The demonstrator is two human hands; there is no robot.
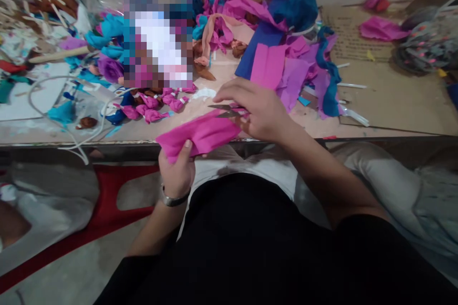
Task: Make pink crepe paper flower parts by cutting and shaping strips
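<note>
A folded strip of bright pink crepe paper (203, 132) is pinched in my left hand (178, 171), the thumb lying on top of it. My right hand (263, 109) grips a pair of scissors (231, 110), whose blades are parted and point left over the strip's upper edge. Whether the blades touch the paper I cannot tell. Just beyond my right hand lie a flat pink paper piece (267, 64), a dark blue sheet (259, 43) and purple strips (295, 81). Small tied pink paper bundles (153, 107) sit on the table to the left.
A white cable (46, 78) loops over the table's front edge at left. Crumpled coloured paper (246, 7) is heaped at the back. Cardboard (372, 81) and a grey bundle (425, 45) lie at right. A red chair (107, 200) and a seated person's leg (375, 171) flank me.
</note>
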